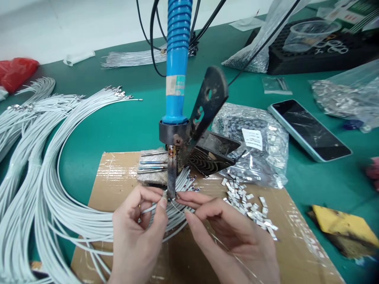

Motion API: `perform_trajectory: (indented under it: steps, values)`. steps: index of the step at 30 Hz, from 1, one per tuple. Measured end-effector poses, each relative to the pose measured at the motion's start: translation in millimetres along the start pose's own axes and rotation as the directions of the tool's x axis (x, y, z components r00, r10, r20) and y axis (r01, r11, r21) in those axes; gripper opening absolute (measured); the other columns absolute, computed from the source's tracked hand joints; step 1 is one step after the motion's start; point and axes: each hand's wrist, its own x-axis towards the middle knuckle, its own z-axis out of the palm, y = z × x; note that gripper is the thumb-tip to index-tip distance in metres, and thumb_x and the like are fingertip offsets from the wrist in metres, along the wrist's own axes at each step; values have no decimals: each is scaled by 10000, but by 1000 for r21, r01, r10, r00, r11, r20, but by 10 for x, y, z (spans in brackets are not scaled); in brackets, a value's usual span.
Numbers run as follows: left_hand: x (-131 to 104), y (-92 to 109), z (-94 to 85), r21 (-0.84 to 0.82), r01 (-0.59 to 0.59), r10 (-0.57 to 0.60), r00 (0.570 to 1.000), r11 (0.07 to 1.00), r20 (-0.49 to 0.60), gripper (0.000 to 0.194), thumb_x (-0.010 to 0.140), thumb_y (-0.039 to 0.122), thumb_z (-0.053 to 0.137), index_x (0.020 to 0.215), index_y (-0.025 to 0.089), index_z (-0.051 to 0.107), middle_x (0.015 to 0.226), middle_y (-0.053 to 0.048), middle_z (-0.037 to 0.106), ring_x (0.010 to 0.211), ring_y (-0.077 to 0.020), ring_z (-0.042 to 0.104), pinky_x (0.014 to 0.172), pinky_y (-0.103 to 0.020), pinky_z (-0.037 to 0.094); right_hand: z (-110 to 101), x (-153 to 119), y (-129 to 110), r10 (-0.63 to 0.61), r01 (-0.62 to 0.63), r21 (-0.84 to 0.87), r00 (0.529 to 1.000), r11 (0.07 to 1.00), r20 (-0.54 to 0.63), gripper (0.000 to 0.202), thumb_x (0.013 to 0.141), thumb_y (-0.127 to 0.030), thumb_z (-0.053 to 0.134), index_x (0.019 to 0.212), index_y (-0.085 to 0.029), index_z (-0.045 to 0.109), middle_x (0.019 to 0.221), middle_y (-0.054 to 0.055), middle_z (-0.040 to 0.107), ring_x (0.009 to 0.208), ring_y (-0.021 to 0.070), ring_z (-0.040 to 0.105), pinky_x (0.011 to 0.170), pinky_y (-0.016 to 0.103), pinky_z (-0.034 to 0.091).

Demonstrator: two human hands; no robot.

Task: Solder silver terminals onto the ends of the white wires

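Note:
A soldering iron [177, 59] with a blue handle stands tip-down in a dark metal holder [209, 100]. My left hand [139, 228] pinches a white cable [149, 209] just left of the tip. At the tip's right side, my right hand [227, 232] is closed on a thin solder wire [233, 254], which trails down across the palm. The fingertips of both hands come close together at the iron's end, and whatever small part sits between them is mostly hidden. Behind the fingers lie more white cable ends [185, 183].
Bundles of white cables [56, 197] curve along the left. Small metal tabs [248, 203] lie scattered on the cardboard [296, 240]. Beyond them are a plastic bag of parts [275, 152] and a phone [310, 128]. A yellow sponge [345, 225] sits at right.

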Motion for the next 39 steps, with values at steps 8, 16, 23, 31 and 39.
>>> perform_trajectory:
  steps: [8,16,23,31,39]
  values:
    - [-14,56,41,-11,27,-27,999,1000,-20,130,850,165,736,732,211,704,802,0,773,592,-90,638,493,-128,456,8,3,10,5,-5,33,1000,999,1,196,898,-242,765,712,-264,707,1054,13,848,970,169,818,865,191,632]
    - [-54,194,178,-69,81,-92,979,994,-181,119,741,193,778,663,208,690,758,1,744,641,-105,632,492,-139,416,-5,0,1,10,-11,24,1000,1000,16,183,904,-243,760,725,-258,725,1096,27,848,984,182,818,867,206,633]
    - [-30,143,120,-58,66,-75,986,996,-149,133,765,172,768,674,217,681,744,18,750,604,-93,620,526,-137,456,46,-5,-63,45,-44,11,997,999,-55,217,867,-247,765,661,-251,700,1020,23,856,891,182,819,855,232,638]
    - [-14,118,88,-24,61,-63,995,998,-82,131,794,168,763,699,208,682,765,-10,762,638,-129,670,509,-161,470,32,0,-56,25,-25,3,999,1000,-36,191,875,-251,775,691,-239,726,1060,59,853,922,208,822,863,254,642]
    - [-54,197,172,-31,83,-87,984,996,-155,126,760,190,754,670,212,669,738,-2,740,697,-130,669,492,-152,419,19,5,-34,22,-21,23,1000,1000,-3,174,886,-228,782,719,-252,743,1058,36,854,973,207,821,832,222,645]
